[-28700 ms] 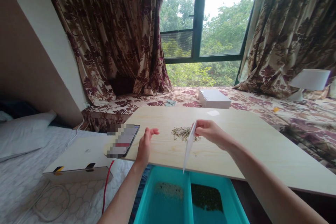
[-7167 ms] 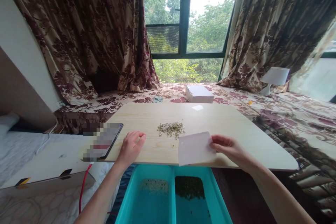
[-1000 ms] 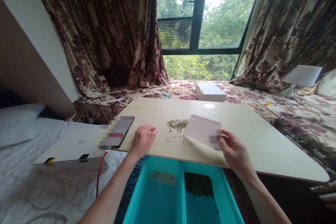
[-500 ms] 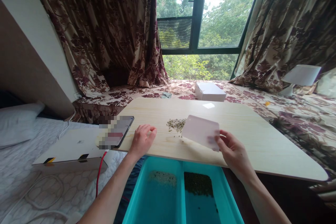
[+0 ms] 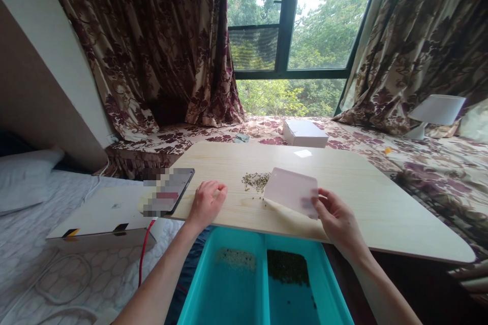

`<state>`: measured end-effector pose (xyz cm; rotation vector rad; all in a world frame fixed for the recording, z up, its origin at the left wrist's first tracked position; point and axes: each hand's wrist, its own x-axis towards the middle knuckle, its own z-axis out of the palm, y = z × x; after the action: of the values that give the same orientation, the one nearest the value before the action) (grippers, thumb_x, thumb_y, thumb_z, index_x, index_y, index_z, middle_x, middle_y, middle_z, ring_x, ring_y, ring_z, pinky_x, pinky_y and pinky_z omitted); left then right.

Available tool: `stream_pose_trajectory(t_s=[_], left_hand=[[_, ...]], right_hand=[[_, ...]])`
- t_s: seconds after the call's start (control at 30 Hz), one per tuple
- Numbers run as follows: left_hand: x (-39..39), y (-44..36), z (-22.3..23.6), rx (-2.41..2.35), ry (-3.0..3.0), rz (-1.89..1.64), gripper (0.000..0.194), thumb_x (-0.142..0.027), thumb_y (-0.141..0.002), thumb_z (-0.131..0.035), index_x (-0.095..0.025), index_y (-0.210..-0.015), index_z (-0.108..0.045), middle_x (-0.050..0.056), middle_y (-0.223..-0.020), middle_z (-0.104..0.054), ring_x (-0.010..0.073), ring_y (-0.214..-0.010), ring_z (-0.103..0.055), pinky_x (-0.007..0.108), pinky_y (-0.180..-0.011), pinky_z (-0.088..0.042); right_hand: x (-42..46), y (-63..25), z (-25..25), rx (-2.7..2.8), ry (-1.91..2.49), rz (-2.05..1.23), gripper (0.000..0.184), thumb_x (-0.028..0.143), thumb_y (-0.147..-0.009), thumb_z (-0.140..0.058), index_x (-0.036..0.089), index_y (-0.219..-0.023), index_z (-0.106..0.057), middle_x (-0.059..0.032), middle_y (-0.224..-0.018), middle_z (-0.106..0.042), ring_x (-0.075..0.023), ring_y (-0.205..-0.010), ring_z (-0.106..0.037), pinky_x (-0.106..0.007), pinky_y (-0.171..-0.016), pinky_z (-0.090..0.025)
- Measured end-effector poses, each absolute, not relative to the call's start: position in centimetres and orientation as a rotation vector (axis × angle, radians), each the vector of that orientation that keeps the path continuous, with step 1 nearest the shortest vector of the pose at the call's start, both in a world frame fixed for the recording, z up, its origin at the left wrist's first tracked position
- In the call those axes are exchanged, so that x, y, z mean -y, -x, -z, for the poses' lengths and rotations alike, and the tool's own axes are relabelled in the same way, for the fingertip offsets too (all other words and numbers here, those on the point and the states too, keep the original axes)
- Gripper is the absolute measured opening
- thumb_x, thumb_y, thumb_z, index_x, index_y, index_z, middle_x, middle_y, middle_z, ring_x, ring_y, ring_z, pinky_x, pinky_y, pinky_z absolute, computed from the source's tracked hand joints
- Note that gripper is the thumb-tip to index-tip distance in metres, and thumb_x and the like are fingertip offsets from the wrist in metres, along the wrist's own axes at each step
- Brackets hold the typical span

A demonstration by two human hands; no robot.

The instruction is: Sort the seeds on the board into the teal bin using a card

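In the head view, my right hand (image 5: 339, 217) pinches the near right corner of a frosted translucent plastic sheet (image 5: 292, 190), held tilted over the table. Its left edge meets a scatter of small greenish-brown beans (image 5: 254, 181); whether it touches them I cannot tell. My left hand (image 5: 208, 203) rests near the table's front edge, its fingers curled in and nothing seen in them. Below that edge sits a turquoise two-compartment bin (image 5: 266, 289). Pale grains with dark specks (image 5: 238, 259) lie in its left compartment, dark green beans (image 5: 288, 266) in its right.
A tablet-like device (image 5: 183, 190) with a red cable (image 5: 144, 249) lies by the pale wooden table's (image 5: 396, 213) left edge, beside a white box (image 5: 102, 213) on the bed. Behind the table are another white box (image 5: 305, 133), a lamp (image 5: 438, 109) and curtains (image 5: 152, 35).
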<state>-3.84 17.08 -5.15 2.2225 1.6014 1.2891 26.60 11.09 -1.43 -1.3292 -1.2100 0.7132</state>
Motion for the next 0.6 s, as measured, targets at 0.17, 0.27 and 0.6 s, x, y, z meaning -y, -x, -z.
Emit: stream_pose_trajectory(t_s=[0.17, 0.27, 0.6], left_hand=[[-17.1, 3.9, 5.2, -1.594, -2.219, -1.297, 0.023, -0.035, -0.086, -0.047, -0.022, -0.078, -0.064, 0.004, -0.091, -0.069, 0.0225, -0.098, -0.057, 0.040, -0.093, -0.042], [-17.2, 3.9, 5.3, -1.600, -2.214, -1.304, 0.022, -0.035, -0.085, -0.047, -0.022, -0.079, -0.065, 0.004, -0.092, -0.069, 0.0223, -0.099, -0.057, 0.039, -0.094, -0.042], [-17.1, 3.8, 5.1, -1.587, -2.199, -1.301, 0.023, -0.035, -0.085, -0.047, -0.022, -0.078, -0.064, 0.004, -0.091, -0.069, 0.0225, -0.097, -0.057, 0.039, -0.093, -0.042]], right_hand=[[-11.4, -26.7, 1.5, 1.239, 1.320, -0.690, 0.035, 0.047, -0.071, -0.062, 0.019, -0.092, -0.058, -0.0076, -0.076, -0.073, -0.0196, -0.065, -0.067, -0.030, -0.057, -0.052], [-11.9, -26.6, 1.7, 1.252, 1.303, -0.676, 0.036, 0.046, -0.072, -0.062, 0.018, -0.094, -0.057, -0.0081, -0.077, -0.072, -0.0197, -0.066, -0.066, -0.031, -0.059, -0.052], [-12.8, -26.2, 2.4, 1.344, 1.301, -0.714, 0.032, 0.043, -0.076, -0.056, 0.018, -0.096, -0.057, -0.0084, -0.080, -0.072, -0.0205, -0.070, -0.067, -0.033, -0.066, -0.051]])
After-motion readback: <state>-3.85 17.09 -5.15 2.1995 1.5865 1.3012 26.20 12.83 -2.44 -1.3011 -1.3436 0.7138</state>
